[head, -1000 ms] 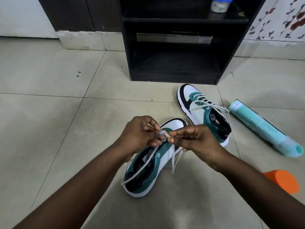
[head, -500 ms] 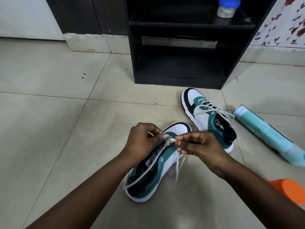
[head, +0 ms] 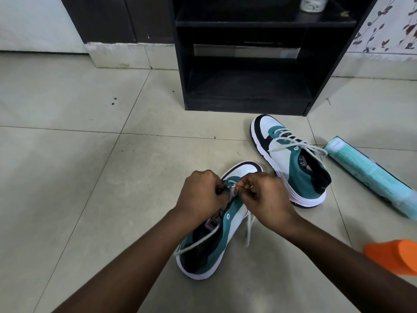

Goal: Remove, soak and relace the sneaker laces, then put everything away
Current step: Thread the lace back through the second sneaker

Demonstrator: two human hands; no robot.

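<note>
Two teal, white and black sneakers lie on the tiled floor. The near sneaker is below my hands, toe pointing away. Its white lace runs through the front eyelets, one end trailing over the heel opening, another hanging off the right side. My left hand grips the sneaker's left eyelet edge near the toe. My right hand pinches the lace at the same spot, fingertips almost touching the left hand. The far sneaker stands to the right, fully laced with loose ends.
A black open shelf unit stands straight ahead, with a jar on its upper shelf. A light blue tube-shaped pack lies on the floor at right. An orange container sits at the right edge, close to my right forearm.
Both hands have dropped closer to the near sneaker's front eyelets and moved together. The lace, earlier held stretched between the fingers above the shoe, is now down at the eyelets.
</note>
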